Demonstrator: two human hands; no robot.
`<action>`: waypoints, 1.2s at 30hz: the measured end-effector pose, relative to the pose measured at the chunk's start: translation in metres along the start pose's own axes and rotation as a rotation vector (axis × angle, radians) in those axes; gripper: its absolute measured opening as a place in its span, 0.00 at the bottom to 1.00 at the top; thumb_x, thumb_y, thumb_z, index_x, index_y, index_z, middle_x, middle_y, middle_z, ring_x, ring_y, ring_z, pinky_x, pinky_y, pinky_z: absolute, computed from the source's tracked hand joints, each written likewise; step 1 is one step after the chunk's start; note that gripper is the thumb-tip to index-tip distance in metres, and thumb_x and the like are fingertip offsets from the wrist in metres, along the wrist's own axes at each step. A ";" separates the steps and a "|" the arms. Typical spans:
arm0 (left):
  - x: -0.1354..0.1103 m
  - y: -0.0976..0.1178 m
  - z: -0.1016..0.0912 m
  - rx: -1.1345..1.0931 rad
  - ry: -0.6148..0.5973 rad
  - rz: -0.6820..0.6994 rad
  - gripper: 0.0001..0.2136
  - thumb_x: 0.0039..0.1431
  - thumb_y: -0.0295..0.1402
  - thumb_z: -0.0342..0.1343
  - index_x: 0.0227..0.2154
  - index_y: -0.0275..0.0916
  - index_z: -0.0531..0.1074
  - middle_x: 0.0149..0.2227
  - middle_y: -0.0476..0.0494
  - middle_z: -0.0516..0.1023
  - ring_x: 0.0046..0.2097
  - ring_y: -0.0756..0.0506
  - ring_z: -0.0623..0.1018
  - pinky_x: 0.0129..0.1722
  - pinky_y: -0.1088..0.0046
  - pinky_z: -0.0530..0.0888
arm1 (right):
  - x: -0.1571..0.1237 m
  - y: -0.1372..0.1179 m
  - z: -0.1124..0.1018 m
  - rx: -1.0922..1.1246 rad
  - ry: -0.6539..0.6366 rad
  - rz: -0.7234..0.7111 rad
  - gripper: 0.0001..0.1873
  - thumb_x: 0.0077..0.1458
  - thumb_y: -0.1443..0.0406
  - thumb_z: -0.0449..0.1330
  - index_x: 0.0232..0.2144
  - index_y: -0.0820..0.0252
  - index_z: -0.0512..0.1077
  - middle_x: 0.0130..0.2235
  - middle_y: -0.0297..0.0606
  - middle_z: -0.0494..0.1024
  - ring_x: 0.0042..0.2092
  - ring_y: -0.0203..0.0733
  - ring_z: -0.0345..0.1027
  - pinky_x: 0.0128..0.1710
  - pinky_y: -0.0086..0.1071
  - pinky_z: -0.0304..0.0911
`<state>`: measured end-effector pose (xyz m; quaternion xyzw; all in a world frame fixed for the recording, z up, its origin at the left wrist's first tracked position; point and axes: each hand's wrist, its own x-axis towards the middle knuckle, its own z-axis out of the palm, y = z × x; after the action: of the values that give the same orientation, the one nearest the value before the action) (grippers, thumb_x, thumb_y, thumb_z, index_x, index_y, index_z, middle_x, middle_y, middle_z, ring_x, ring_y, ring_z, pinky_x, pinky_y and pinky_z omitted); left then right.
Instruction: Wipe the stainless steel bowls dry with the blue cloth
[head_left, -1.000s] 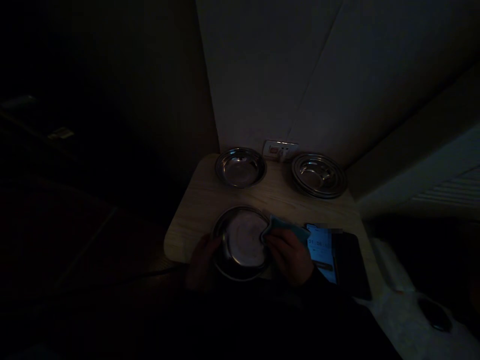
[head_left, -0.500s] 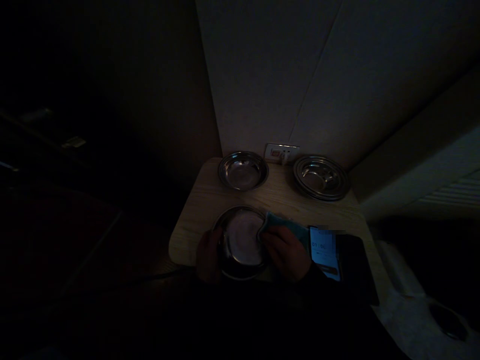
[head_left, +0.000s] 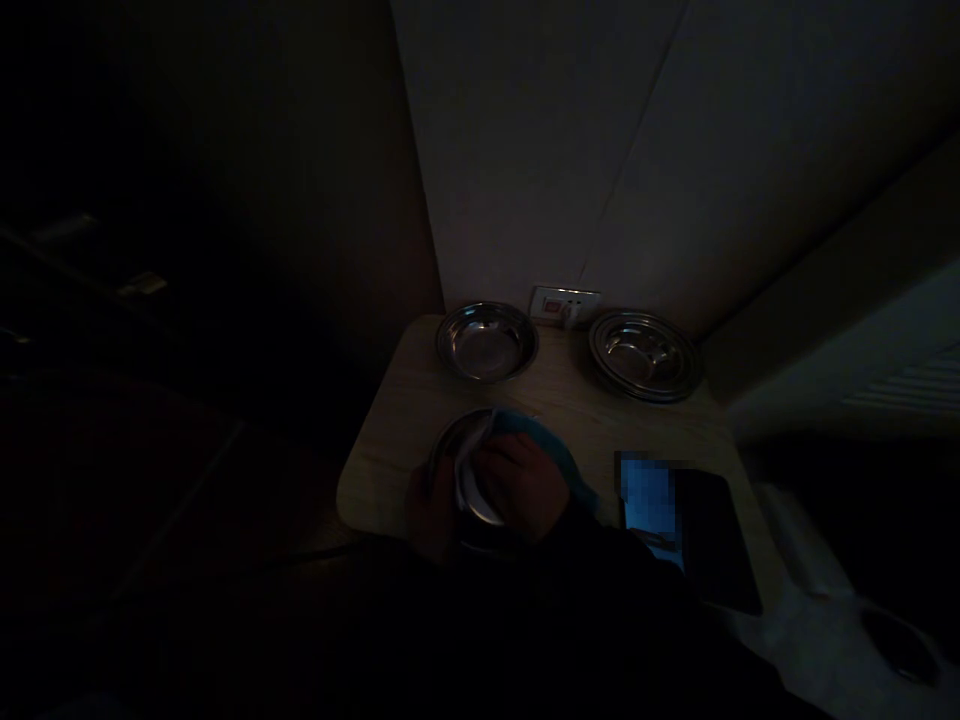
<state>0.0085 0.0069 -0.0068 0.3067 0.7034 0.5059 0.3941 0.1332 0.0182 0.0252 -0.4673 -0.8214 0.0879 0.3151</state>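
In dim light a round metal bowl [head_left: 480, 500] is at the near side of the small wooden table. My left hand [head_left: 431, 508] grips its left rim. A blue-green cloth [head_left: 551, 445] is bunched under my right hand [head_left: 525, 482], whose bent fingers press it onto the bowl. The cloth covers much of the bowl's upper part and trails off to the right. Darkness hides the bowl's lower edge and my left fingertips.
A shallow metal bowl [head_left: 487, 343] stands at the table's back left, and a stack of metal bowls [head_left: 645, 357] at the back right. Behind them is a wall socket [head_left: 565, 305] with a plug. A lit phone [head_left: 651, 505] lies beside a dark flat object [head_left: 718, 540] at the right.
My right hand has moved left with the cloth, from the bowl's right rim to across its middle. My left hand has shifted slightly right and stays on the rim.
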 end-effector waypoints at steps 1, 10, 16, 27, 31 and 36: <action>0.000 0.000 0.001 -0.001 -0.002 -0.009 0.16 0.50 0.46 0.52 0.31 0.36 0.73 0.29 0.40 0.77 0.31 0.44 0.75 0.30 0.68 0.70 | 0.002 0.000 0.001 -0.003 -0.003 -0.003 0.07 0.54 0.69 0.57 0.35 0.60 0.74 0.37 0.40 0.76 0.37 0.42 0.64 0.37 0.34 0.64; -0.001 0.002 0.003 0.000 -0.009 -0.069 0.19 0.49 0.48 0.50 0.30 0.35 0.71 0.28 0.43 0.76 0.30 0.46 0.73 0.30 0.69 0.69 | 0.000 0.001 -0.001 -0.007 -0.033 -0.051 0.09 0.56 0.69 0.54 0.35 0.60 0.74 0.37 0.41 0.76 0.37 0.42 0.65 0.37 0.35 0.65; -0.003 0.004 0.001 0.016 0.013 -0.098 0.18 0.49 0.48 0.51 0.30 0.36 0.72 0.28 0.42 0.76 0.31 0.45 0.73 0.30 0.68 0.69 | -0.001 0.003 -0.004 0.003 -0.105 -0.100 0.10 0.57 0.68 0.53 0.38 0.59 0.73 0.38 0.40 0.76 0.37 0.41 0.65 0.36 0.34 0.65; -0.005 0.004 0.002 0.048 0.013 -0.116 0.20 0.49 0.51 0.50 0.30 0.36 0.71 0.29 0.41 0.76 0.31 0.45 0.73 0.31 0.67 0.67 | 0.003 0.001 -0.003 -0.038 -0.046 -0.113 0.11 0.57 0.69 0.51 0.36 0.62 0.74 0.37 0.42 0.76 0.37 0.43 0.65 0.37 0.35 0.65; -0.005 0.005 0.001 0.044 0.031 -0.119 0.19 0.49 0.49 0.51 0.30 0.36 0.71 0.30 0.41 0.76 0.32 0.44 0.73 0.33 0.67 0.68 | 0.002 -0.002 -0.002 -0.007 -0.110 -0.140 0.11 0.57 0.68 0.52 0.38 0.59 0.74 0.38 0.42 0.76 0.36 0.42 0.65 0.35 0.34 0.65; -0.006 0.007 0.002 0.039 0.051 -0.114 0.17 0.50 0.47 0.50 0.32 0.37 0.72 0.31 0.40 0.76 0.32 0.44 0.74 0.33 0.67 0.69 | 0.015 0.000 -0.001 -0.062 -0.090 -0.094 0.10 0.56 0.69 0.53 0.37 0.61 0.74 0.38 0.43 0.75 0.38 0.45 0.65 0.37 0.37 0.66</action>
<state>0.0137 0.0051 0.0005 0.2605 0.7393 0.4765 0.3981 0.1282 0.0302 0.0329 -0.4335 -0.8580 0.0683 0.2670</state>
